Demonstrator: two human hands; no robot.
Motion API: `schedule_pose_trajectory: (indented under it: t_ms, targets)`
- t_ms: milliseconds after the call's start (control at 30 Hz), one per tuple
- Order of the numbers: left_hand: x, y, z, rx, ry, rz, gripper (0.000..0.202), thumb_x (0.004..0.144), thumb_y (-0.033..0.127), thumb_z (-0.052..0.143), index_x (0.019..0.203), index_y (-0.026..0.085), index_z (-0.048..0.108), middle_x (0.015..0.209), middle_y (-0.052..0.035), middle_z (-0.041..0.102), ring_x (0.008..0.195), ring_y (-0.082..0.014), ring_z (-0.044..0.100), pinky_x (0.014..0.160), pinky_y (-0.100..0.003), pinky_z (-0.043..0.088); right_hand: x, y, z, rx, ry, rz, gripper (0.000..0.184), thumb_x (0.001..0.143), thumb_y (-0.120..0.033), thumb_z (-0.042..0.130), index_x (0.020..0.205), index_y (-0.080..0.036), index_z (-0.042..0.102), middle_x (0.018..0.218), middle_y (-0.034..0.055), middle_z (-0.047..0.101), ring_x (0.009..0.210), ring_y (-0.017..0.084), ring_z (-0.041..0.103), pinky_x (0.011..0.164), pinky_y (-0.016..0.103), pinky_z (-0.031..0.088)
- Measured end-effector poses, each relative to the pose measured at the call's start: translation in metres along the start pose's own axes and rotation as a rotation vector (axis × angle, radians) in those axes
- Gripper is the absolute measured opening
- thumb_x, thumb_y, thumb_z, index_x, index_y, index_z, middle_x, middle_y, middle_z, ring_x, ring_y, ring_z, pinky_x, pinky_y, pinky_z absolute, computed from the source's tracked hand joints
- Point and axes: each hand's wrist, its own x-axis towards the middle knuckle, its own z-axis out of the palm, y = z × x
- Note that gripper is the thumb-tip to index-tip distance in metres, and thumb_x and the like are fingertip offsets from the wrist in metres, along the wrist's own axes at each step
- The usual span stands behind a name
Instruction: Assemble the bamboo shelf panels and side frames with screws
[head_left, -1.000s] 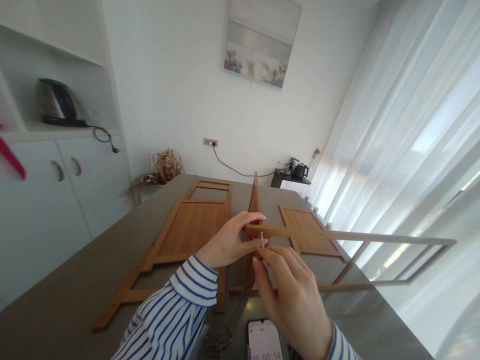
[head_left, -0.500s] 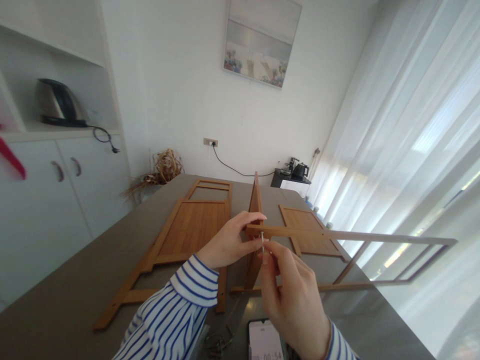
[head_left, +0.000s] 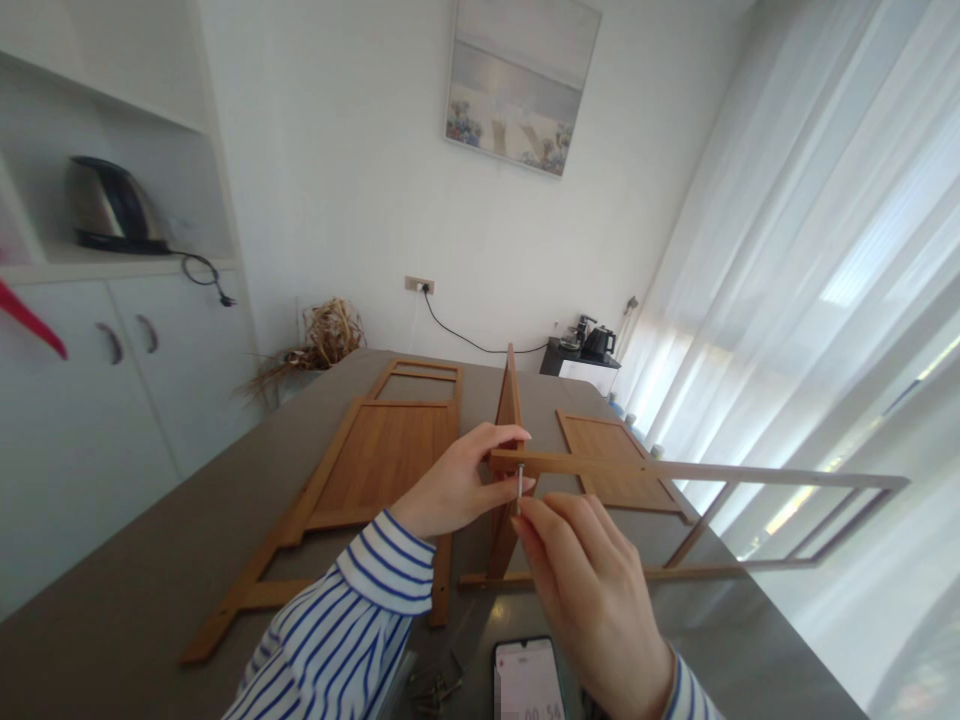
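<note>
My left hand (head_left: 469, 480) pinches the corner where an upright wooden panel (head_left: 508, 390) meets the rail of an open wooden frame (head_left: 585, 464). Its thumb lies below the rail, the fingers above. My right hand (head_left: 592, 580) is closed, thumb and forefinger on the lower end of a slim silver rod (head_left: 520, 488) that looks like a hex key. The rod's upper end touches the rail just by the joint; the contact itself is too small to make out. The frame stands on its long edge and reaches to the right.
A larger wooden panel frame (head_left: 390, 455) lies flat at left, a smaller panel (head_left: 619, 450) at right. Several screws (head_left: 435, 690) and a phone (head_left: 529, 680) with a running timer are on the grey table (head_left: 112, 600) near me. Curtains (head_left: 810, 250) hang at right.
My right fingers have slid down and back along the rod, so more of it shows, and the hand has turned. My left hand, the panel and the frame hold their places.
</note>
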Motion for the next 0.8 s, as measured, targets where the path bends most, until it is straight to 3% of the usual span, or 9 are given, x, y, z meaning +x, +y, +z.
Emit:
schedule_pose_trajectory:
  t_ms: [200, 333, 567, 800]
  targets:
    - [0.0, 0.0, 0.0, -0.012, -0.01, -0.011, 0.041, 0.078, 0.034, 0.064, 0.116, 0.022, 0.053, 0.107, -0.0056, 0.057, 0.093, -0.0169, 0.057, 0.085, -0.032, 0.049, -0.003, 0.008, -0.003, -0.236, -0.047, -0.17, 0.028, 0.09, -0.02, 0.053, 0.117, -0.014, 0.057, 0.098, 0.011, 0.066, 0.077, 0.02, 0.057, 0.063, 0.034, 0.045]
    - [0.0, 0.0, 0.0, -0.009, 0.003, -0.011, 0.041, 0.078, 0.034, 0.064, 0.115, 0.022, 0.054, 0.107, -0.0056, 0.057, 0.093, -0.0171, 0.057, 0.085, -0.032, 0.049, 0.0, 0.005, -0.008, -0.309, -0.076, -0.227, 0.024, 0.091, -0.02, 0.051, 0.112, -0.012, 0.06, 0.09, 0.0104, 0.066, 0.072, 0.02, 0.057, 0.059, 0.035, 0.044]
    - [0.0, -0.001, 0.0, -0.001, 0.006, -0.014, 0.041, 0.077, 0.033, 0.065, 0.115, 0.023, 0.055, 0.108, -0.0056, 0.058, 0.094, -0.0177, 0.057, 0.086, -0.033, 0.049, -0.003, 0.001, -0.002, -0.249, -0.097, -0.13, 0.025, 0.091, -0.016, 0.049, 0.114, -0.011, 0.058, 0.071, 0.0057, 0.062, 0.062, 0.018, 0.054, 0.056, 0.032, 0.041]
    - [0.0, -0.003, 0.0, -0.013, 0.002, -0.006, 0.041, 0.078, 0.03, 0.064, 0.116, 0.023, 0.054, 0.108, -0.005, 0.057, 0.094, -0.0166, 0.057, 0.084, -0.031, 0.049, -0.001, -0.006, 0.006, 0.047, -0.054, 0.075, 0.026, 0.092, -0.012, 0.039, 0.111, -0.011, 0.056, 0.068, 0.0054, 0.063, 0.061, 0.017, 0.059, 0.057, 0.027, 0.046]
